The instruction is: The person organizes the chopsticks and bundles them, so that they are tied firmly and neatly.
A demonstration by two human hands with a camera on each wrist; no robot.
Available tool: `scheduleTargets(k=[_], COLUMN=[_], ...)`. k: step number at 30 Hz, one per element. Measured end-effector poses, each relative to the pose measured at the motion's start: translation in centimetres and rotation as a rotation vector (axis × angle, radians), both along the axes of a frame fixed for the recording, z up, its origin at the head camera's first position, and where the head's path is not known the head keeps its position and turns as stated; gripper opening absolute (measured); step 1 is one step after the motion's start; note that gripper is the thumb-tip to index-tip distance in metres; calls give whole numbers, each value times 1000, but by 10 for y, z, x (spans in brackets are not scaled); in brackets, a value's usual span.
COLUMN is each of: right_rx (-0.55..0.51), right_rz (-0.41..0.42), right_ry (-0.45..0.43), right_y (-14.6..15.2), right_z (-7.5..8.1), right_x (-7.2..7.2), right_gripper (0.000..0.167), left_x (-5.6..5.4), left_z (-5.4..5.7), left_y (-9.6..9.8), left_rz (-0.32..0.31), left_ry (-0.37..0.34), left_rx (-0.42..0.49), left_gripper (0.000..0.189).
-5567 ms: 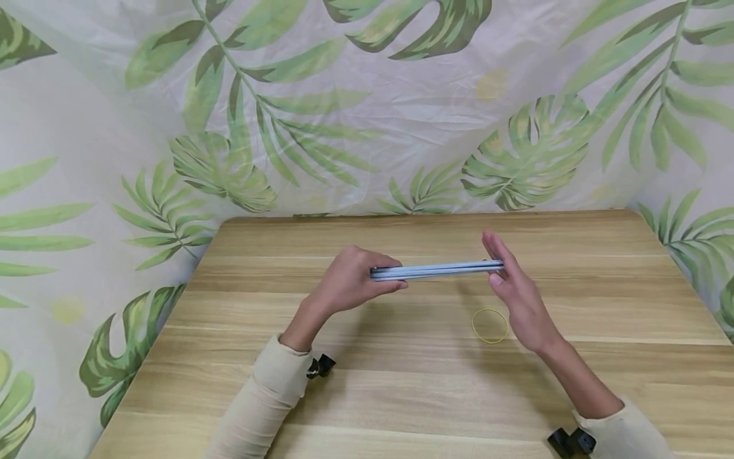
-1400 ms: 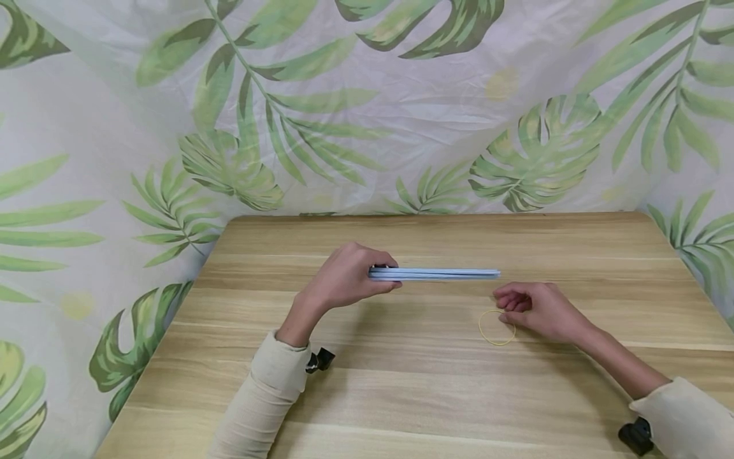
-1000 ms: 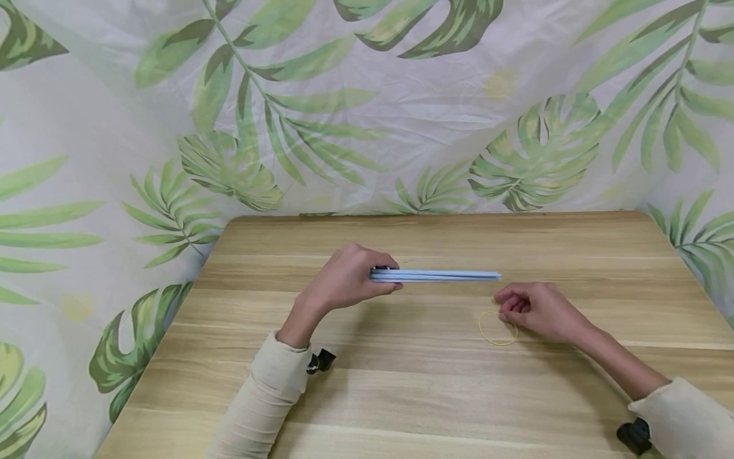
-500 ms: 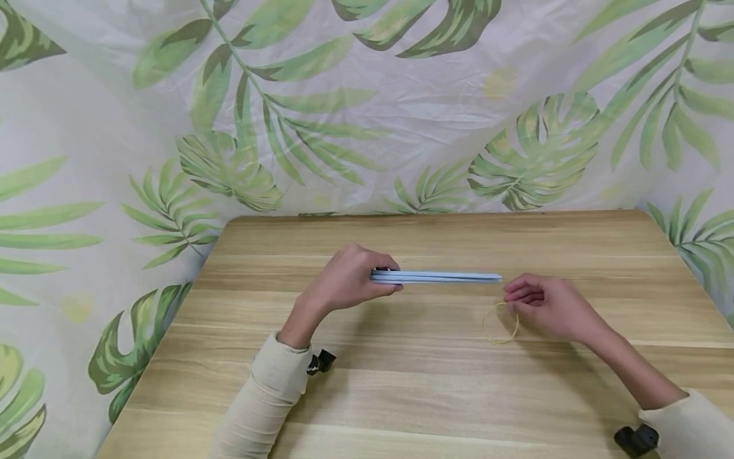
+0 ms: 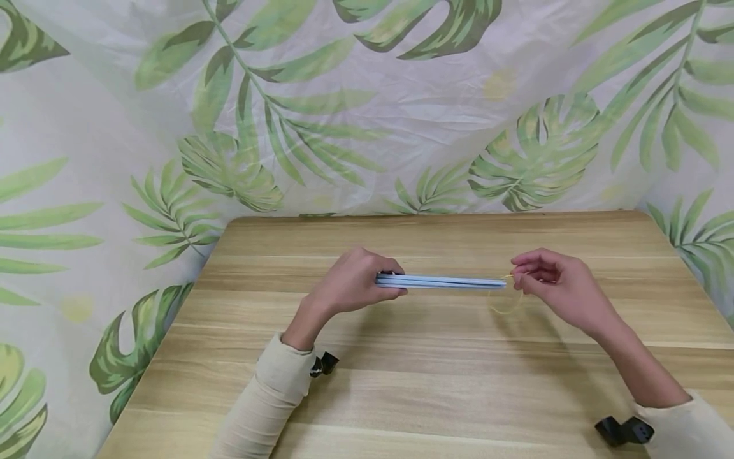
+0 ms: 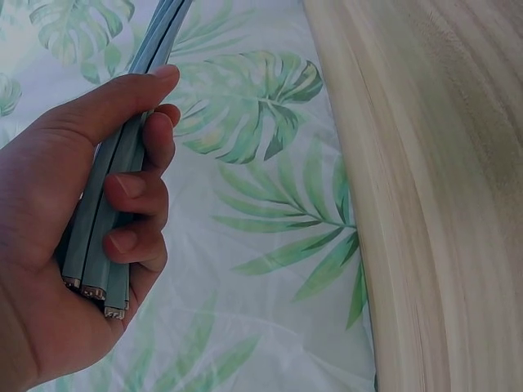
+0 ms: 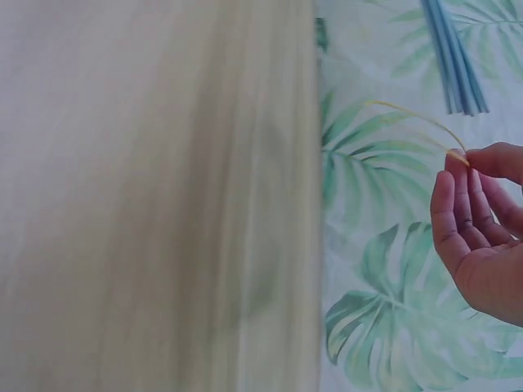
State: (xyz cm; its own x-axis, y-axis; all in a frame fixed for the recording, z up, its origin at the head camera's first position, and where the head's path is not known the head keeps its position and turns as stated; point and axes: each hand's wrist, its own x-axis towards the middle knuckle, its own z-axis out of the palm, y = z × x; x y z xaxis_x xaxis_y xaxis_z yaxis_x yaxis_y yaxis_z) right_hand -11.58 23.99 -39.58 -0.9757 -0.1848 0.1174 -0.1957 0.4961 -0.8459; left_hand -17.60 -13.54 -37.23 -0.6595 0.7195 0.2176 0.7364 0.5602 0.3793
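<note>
My left hand [image 5: 352,280] grips a bundle of slim blue chopsticks [image 5: 447,281] by one end, holding them level above the table. In the left wrist view the thumb lies along the chopsticks [image 6: 118,184] and the fingers curl round them, their square ends showing at the palm. To the right, my right hand [image 5: 559,284] pinches a thin yellow rubber band [image 7: 435,122] between thumb and forefinger. The band hangs as a loop close to the chopsticks' free ends and overlaps them in the head view. The other right fingers are bent loosely.
Both hands are over a wood-grain table [image 5: 436,382]. Behind it and at the sides hangs a leaf-patterned cloth [image 5: 321,115]. A small black camera [image 5: 325,364] sits at the left cuff, another black camera [image 5: 625,431] at the right cuff.
The right hand has left the chopsticks' free ends, gone down to the rubber band on the table, picked it up and raised it to those ends. The left hand keeps its grip.
</note>
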Motion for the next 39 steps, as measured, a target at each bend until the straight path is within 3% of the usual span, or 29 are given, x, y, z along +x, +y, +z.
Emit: scheduleTargets(k=[8, 17, 39], right_rx=[-117, -194, -249], right_rz=[-54, -43, 26], right_ry=[25, 81, 52], right_y=[-16, -34, -51], right_z=[14, 21, 2], right_x=[1, 7, 26], right_gripper=[27, 23, 21], left_x=[0, -1, -2], left_z=[-3, -3, 0], left_y=[3, 2, -3], left_rz=[-6, 39, 98], left_ry=[-1, 11, 35], left_rx=[-8, 10, 47], left_gripper=[10, 15, 12])
